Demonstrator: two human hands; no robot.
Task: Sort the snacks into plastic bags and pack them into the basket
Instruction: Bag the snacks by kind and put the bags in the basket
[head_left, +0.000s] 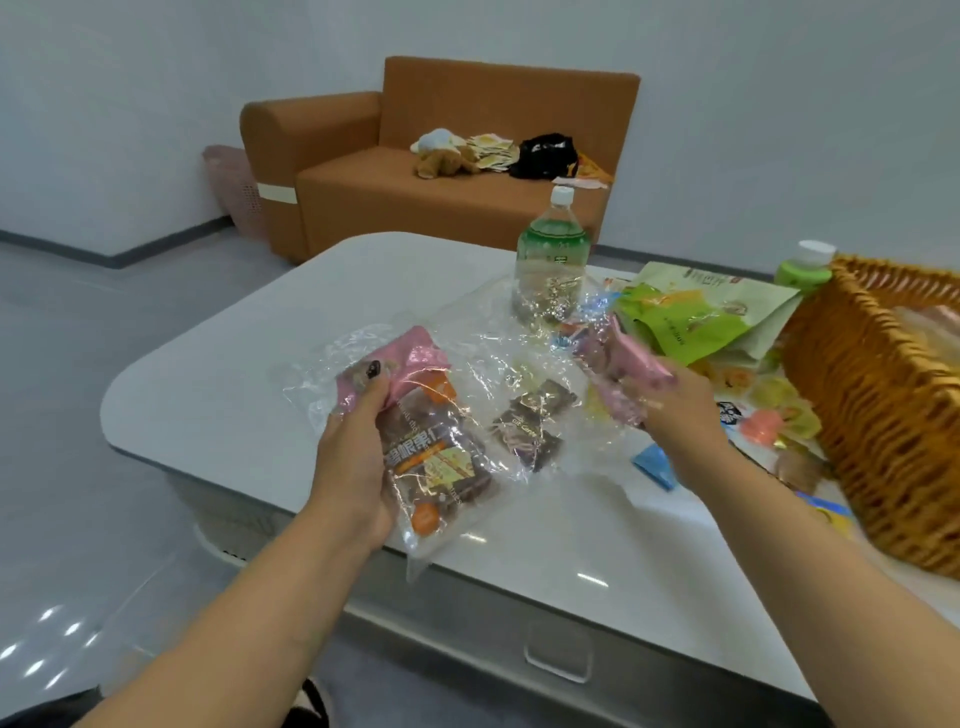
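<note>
In the head view, a white table (249, 395) with rounded corners fills the middle of the frame. At centre left, the left hand (358, 457) is curled around a clear plastic bag (447, 467) that holds a brown and orange snack packet (436, 462) and a pink packet (410, 358); the thumb is pressed on the pink packet through the film. The bag is held just above the table's near edge.

At centre right, the right hand (675, 410) is closed on a second pink packet (628, 364) wrapped in crinkled clear film, the fingers curled round it. Between the two hands a small dark snack packet (535, 426) is seen lying under loose clear plastic on the table.

A wicker basket (872, 415) stands at the right edge of the frame on the table. Just left of it, small loose snacks (769, 415) in yellow, orange and blue wrappers are scattered, and a green snack bag (685, 317) is propped above them. A green-labelled bottle (553, 260) with a white cap stands upright in the upper middle of the table; a second bottle's green top (805, 267) shows behind the basket's rim.

In the upper middle of the frame, an orange sofa (405, 197) is seen against the wall, with a plush toy (447, 158) and a black bag (545, 156) on its seat. A pink bin (234, 187) stands beside the sofa's arm.
</note>
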